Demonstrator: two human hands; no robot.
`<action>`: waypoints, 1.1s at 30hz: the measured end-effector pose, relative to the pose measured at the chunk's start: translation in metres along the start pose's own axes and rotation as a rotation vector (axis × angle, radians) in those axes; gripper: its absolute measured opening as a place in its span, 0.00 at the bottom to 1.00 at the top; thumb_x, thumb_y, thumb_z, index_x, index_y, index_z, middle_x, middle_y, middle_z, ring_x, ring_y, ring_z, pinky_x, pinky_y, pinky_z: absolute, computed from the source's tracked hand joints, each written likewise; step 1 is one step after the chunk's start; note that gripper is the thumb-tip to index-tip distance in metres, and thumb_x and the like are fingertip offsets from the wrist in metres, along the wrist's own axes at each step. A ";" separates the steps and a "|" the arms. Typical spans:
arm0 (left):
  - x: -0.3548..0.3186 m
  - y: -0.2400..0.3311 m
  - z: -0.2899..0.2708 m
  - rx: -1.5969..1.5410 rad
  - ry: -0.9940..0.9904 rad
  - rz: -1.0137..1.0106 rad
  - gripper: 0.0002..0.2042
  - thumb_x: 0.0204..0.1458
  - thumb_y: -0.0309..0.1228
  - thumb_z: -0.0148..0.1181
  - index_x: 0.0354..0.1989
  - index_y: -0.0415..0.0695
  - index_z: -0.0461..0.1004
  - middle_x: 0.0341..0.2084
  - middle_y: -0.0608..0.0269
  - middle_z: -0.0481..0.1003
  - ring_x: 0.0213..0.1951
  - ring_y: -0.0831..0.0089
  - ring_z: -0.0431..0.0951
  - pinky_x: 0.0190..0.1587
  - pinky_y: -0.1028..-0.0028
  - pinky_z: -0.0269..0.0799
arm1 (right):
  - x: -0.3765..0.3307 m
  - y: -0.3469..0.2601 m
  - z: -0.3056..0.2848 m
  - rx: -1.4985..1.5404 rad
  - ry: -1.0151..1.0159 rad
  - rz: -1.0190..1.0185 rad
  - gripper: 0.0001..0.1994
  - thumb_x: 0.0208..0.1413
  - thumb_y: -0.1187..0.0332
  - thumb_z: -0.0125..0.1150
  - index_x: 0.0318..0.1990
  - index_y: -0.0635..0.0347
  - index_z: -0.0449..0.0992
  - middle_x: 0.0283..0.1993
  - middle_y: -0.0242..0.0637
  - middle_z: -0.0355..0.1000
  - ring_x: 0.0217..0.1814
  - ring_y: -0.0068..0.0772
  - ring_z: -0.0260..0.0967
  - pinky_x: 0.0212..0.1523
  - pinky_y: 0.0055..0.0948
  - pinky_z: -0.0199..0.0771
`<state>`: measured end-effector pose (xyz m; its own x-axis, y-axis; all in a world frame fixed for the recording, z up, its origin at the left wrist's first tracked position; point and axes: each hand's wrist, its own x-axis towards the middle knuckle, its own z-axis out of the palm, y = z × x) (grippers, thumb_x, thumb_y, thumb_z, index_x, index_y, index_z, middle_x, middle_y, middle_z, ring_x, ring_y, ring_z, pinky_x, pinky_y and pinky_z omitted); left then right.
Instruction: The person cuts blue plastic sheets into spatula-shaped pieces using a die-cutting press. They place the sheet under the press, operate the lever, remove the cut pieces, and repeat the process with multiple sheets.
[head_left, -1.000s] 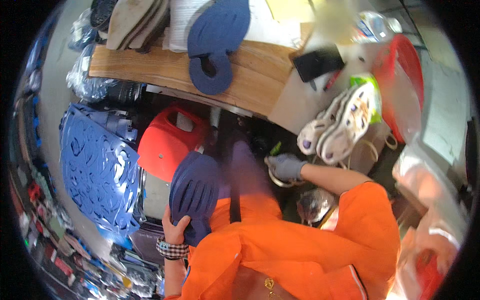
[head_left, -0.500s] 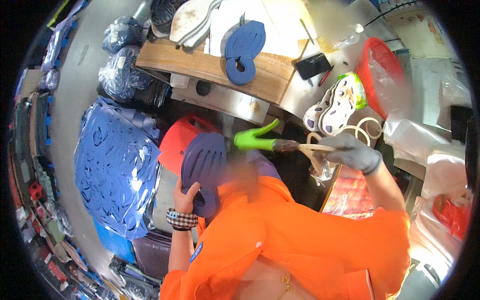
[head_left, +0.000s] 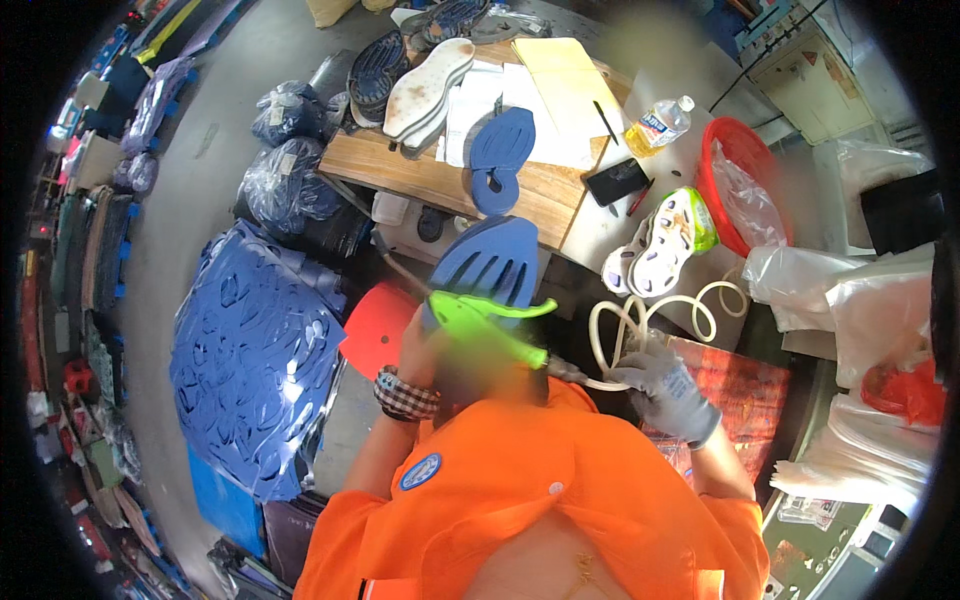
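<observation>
A blue foam cut-out with a slotted, rounded end [head_left: 487, 262] is being held up in front of the wooden surface [head_left: 400, 170], and its lower end seems to be closed in the bare left hand [head_left: 417, 355], although a near blur is covering that hand's fingers and their exact placing cannot be told. The slotted face is being turned toward the viewer, probably so that its openings can be seen. A bright green, forked plastic tool [head_left: 478, 318] is lying across the cut-out's lower part in this view; whether the two are touching cannot be judged. From the tool's end, a cream, coiled hose [head_left: 597, 340] is being led to the right hand [head_left: 660, 390], which is wearing a grey glove and having its fingers drawn narrow around the hose, seemingly to steady the tool from behind. Slack is being left in the hose's loops, perhaps for free movement. A second blue foam piece with a ring-shaped end [head_left: 500, 150] is resting flat on the wooden surface, while white perforated foam clogs [head_left: 665, 245] are being kept to its right, seemingly out of the hands' way.
</observation>
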<state>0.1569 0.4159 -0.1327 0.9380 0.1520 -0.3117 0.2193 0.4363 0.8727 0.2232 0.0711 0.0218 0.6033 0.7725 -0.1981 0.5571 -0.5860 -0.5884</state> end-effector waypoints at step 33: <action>-0.015 0.126 -0.038 1.710 0.202 0.927 0.40 0.25 0.25 0.74 0.57 0.40 0.69 0.56 0.52 0.75 0.44 0.58 0.75 0.50 0.57 0.65 | 0.101 0.016 -0.019 -0.255 0.028 0.005 0.27 0.51 0.39 0.63 0.34 0.59 0.76 0.29 0.43 0.75 0.32 0.47 0.76 0.32 0.41 0.72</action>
<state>0.1602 0.5018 -0.0325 0.8855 -0.0720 0.4591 -0.1389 -0.9838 0.1134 0.3037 0.1347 0.0067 0.6200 0.7644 -0.1766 0.6779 -0.6353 -0.3699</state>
